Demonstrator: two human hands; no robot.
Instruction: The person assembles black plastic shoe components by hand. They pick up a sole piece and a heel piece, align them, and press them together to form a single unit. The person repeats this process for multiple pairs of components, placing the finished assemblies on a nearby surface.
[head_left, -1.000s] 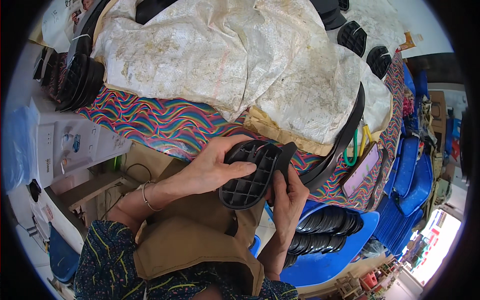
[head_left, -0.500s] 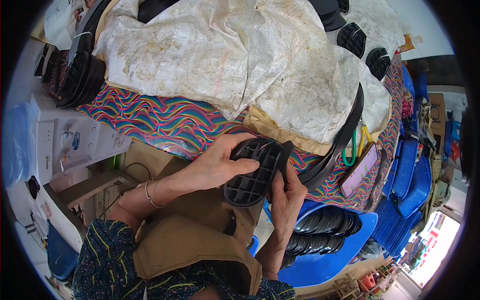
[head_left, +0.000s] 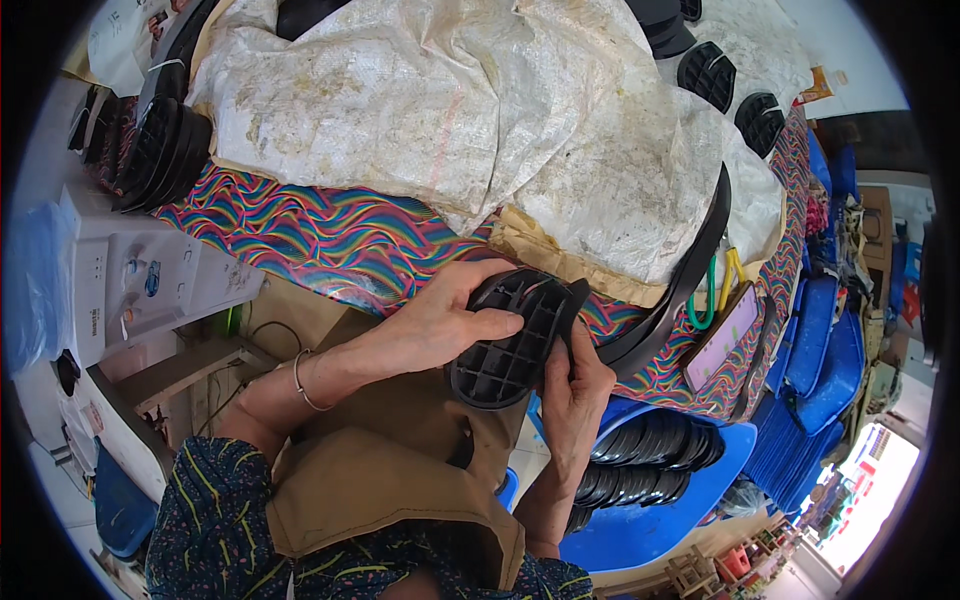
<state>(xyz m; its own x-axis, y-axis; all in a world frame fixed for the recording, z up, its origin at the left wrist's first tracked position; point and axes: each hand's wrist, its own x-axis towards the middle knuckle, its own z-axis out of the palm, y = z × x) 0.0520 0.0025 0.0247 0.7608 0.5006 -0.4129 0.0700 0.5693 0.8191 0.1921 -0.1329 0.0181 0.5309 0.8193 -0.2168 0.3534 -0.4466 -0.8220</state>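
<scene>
We clasp a black sole (head_left: 502,362) in our left hand (head_left: 442,325); our right hand (head_left: 575,390) pinches a strip (head_left: 572,306) along its right edge.

A stained white sack (head_left: 400,120) lies on the counter (head_left: 310,235). On the sack's near side, the left hand (head_left: 440,320) holds a black gridded sole (head_left: 500,360), thumb across it; the right hand's (head_left: 575,385) grip is on its right edge. Left of the sack stand stacked black soles (head_left: 165,160); near its right end lies a phone (head_left: 722,338).
</scene>
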